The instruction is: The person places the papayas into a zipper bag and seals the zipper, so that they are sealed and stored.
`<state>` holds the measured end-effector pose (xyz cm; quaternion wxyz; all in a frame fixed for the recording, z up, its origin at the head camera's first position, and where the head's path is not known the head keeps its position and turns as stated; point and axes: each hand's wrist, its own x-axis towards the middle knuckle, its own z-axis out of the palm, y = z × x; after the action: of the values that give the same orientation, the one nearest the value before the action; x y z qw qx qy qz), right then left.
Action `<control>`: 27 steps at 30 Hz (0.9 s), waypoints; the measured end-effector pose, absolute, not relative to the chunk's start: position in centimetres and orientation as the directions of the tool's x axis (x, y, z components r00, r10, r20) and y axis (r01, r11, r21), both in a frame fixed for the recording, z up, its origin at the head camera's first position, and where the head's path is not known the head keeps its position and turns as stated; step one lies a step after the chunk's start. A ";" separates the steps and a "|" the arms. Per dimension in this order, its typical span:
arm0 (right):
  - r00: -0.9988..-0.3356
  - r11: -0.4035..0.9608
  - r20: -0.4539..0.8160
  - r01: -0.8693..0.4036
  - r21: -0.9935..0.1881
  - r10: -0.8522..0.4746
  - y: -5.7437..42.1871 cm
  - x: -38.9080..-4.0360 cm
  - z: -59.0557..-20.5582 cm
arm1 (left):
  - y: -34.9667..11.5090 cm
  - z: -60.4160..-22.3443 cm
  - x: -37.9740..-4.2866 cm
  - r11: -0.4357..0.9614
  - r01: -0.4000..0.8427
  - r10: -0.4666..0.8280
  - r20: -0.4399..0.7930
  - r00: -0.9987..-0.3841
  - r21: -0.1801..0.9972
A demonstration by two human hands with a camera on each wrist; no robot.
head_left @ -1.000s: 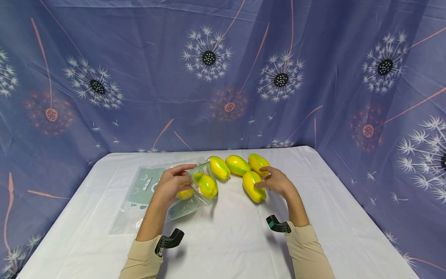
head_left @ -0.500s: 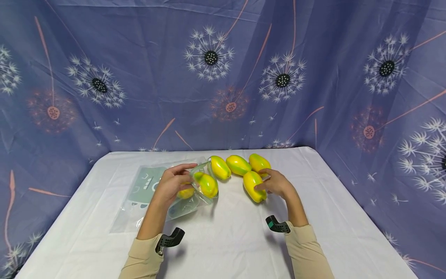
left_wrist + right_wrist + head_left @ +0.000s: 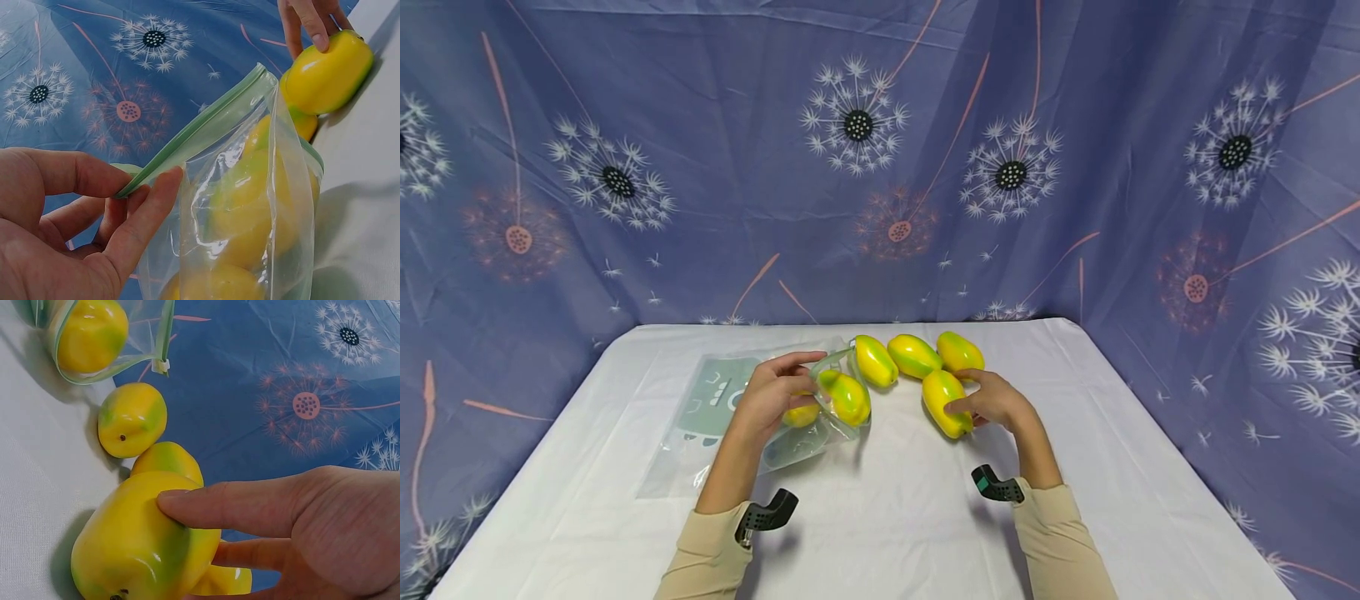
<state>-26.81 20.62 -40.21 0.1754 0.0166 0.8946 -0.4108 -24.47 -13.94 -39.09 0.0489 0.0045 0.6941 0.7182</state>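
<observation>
Head view: a white cloth (image 3: pixel 895 525) covers the table, with a few soft wrinkles, and a big purple-blue curtain (image 3: pixel 722 125) with white and pink dandelion puffs hangs behind it and down both sides. The left hand (image 3: pixel 766 400) pinches the edge of a clear bag (image 3: pixel 715 398) with a green picture on it, and yellow-green fruit (image 3: pixel 848 402) sits inside. Three more fruits (image 3: pixel 913 356) lie in a row at the back, and a near fruit (image 3: pixel 945 402) lies in front of them, held by the right hand (image 3: pixel 995 398). Half a second ago, the right hand's top finger was up a bit higher; now it is down closer on the near fruit. The left hand and the bag look almost the same as then. Left wrist view: the thumb and a finger squeeze the green rim (image 3: pixel 187 134), and the bag's mouth is open. Right wrist view: the thumb (image 3: pixel 187 503) is on one side of the near fruit, and the fingers, partly hidden, are on the other.
</observation>
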 end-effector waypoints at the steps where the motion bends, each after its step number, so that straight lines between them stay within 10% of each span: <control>1: -0.938 0.660 -0.326 0.175 -0.731 -0.113 20.6 -26.8 -40.2 | -13.9 -39.1 -24.5 -0.033 -0.064 0.076 -0.062 -0.995 0.997; 27: -0.953 0.638 -0.282 0.149 -0.756 -0.112 20.1 -26.8 -40.3 | -14.0 -39.0 -24.4 -0.035 -0.065 0.069 -0.062 -0.996 0.997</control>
<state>-26.85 20.08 -40.26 0.1532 0.0104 0.8919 -0.4254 -24.40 -14.04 -39.04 0.0465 0.0014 0.6932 0.7193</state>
